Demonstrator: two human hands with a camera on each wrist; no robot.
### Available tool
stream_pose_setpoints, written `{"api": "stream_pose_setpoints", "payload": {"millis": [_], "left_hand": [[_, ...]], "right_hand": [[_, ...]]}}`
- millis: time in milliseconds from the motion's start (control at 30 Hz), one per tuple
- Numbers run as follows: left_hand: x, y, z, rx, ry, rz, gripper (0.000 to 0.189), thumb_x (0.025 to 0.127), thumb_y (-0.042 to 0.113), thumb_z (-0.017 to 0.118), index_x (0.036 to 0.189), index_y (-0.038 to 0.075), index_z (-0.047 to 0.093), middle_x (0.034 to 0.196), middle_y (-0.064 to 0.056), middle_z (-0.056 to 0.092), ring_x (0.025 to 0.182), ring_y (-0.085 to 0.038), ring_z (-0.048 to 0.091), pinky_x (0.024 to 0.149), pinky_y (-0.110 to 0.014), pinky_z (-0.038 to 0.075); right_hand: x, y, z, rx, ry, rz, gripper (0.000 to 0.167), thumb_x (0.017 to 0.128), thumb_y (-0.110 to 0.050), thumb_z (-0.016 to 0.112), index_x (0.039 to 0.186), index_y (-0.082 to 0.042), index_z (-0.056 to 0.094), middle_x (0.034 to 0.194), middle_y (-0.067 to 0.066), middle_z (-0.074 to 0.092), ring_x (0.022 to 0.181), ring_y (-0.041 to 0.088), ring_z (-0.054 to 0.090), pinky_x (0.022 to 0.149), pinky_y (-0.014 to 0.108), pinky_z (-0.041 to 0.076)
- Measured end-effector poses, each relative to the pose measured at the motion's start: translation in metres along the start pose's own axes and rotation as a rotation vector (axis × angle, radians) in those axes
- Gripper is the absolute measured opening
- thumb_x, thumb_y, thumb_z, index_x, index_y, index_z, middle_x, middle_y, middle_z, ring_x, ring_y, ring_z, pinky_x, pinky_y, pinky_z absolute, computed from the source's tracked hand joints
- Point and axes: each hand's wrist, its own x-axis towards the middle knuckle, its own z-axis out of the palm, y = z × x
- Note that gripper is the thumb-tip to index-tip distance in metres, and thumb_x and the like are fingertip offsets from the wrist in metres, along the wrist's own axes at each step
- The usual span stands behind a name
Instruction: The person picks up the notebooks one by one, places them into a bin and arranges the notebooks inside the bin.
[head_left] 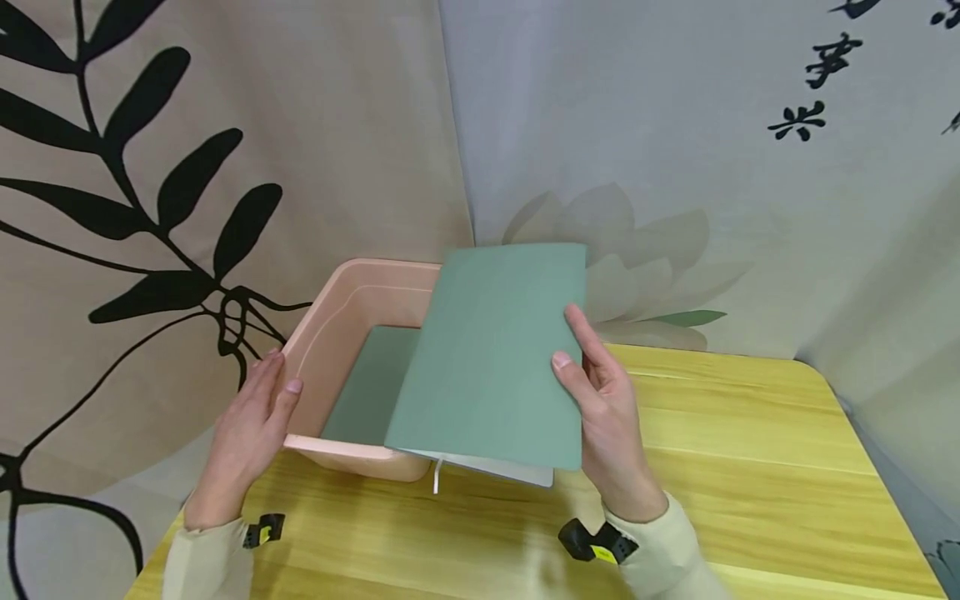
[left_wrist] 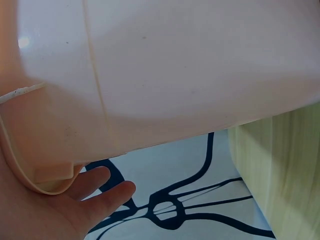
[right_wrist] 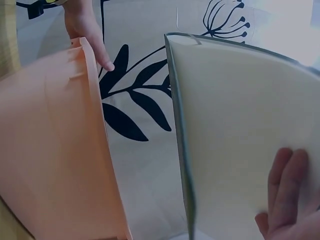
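A notebook [head_left: 495, 358] with a plain green cover tilts over the right side of a pink plastic bin [head_left: 360, 447]. My right hand [head_left: 603, 408] grips its right edge, with fingertips over the cover and other fingers against the pale underside, as the right wrist view [right_wrist: 290, 195] shows. A white ribbon [head_left: 437, 477] hangs from the notebook's lower edge. Inside the bin lies another green notebook [head_left: 367, 392], partly hidden by the held one. At the bin's left rim, my left hand [head_left: 251, 425] holds on, its fingers outside in the left wrist view [left_wrist: 100, 200].
Bin and hands are over a yellow wood-grain table [head_left: 750, 467] with a rounded far right corner. Behind it hangs a pale curtain [head_left: 360, 125] printed with dark leaves and characters. Each wrist wears a small black camera [head_left: 598, 542].
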Motion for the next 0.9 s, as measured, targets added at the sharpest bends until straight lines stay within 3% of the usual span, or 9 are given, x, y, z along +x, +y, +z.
{"api": "stream_pose_setpoints", "payload": {"millis": [133,233,467,633,900], "left_hand": [[-0.001,-0.001,0.0,0.0,0.001,-0.003,0.067,0.112,0.042,0.034,0.16,-0.004,0.028,0.166,-0.026,0.026,0.153,-0.05,0.02,0.11,-0.077,0.024],[-0.002,-0.001,-0.001,0.004,0.005,-0.008,0.067,0.112,0.043,0.034,0.16,-0.004,0.029,0.166,-0.026,0.027,0.152,-0.051,0.021,0.11,-0.077,0.025],[-0.002,-0.001,-0.001,0.011,0.004,0.001,0.066,0.113,0.042,0.031,0.161,-0.003,0.028,0.165,-0.028,0.027,0.151,-0.051,0.022,0.112,-0.076,0.024],[-0.001,-0.001,0.001,0.008,0.011,0.03,0.064,0.114,0.04,0.029,0.159,-0.005,0.03,0.163,-0.031,0.028,0.15,-0.053,0.023,0.112,-0.075,0.024],[-0.001,0.001,0.0,0.016,0.025,0.018,0.064,0.114,0.04,0.028,0.158,-0.006,0.033,0.163,-0.031,0.029,0.149,-0.054,0.025,0.112,-0.074,0.025]], "right_hand": [[0.006,0.007,0.015,0.004,-0.002,-0.032,0.059,0.104,-0.003,0.056,0.159,-0.006,0.037,0.166,-0.005,0.036,0.156,0.007,0.019,0.127,0.033,0.012],[0.011,0.014,0.027,0.037,-0.027,-0.038,0.059,0.105,-0.004,0.055,0.16,-0.005,0.035,0.167,-0.005,0.034,0.157,0.007,0.015,0.128,0.034,0.011],[0.029,0.022,0.052,0.056,-0.067,-0.025,0.059,0.106,-0.007,0.055,0.16,-0.005,0.034,0.167,-0.005,0.031,0.156,0.007,0.014,0.127,0.033,0.013],[0.044,0.023,0.069,0.022,-0.078,-0.018,0.059,0.105,-0.007,0.056,0.16,-0.004,0.034,0.168,-0.003,0.03,0.157,0.011,0.015,0.127,0.033,0.016],[0.059,0.03,0.093,-0.05,-0.07,0.005,0.06,0.104,-0.01,0.057,0.16,-0.006,0.036,0.167,-0.004,0.032,0.157,0.016,0.017,0.126,0.037,0.021]]}}
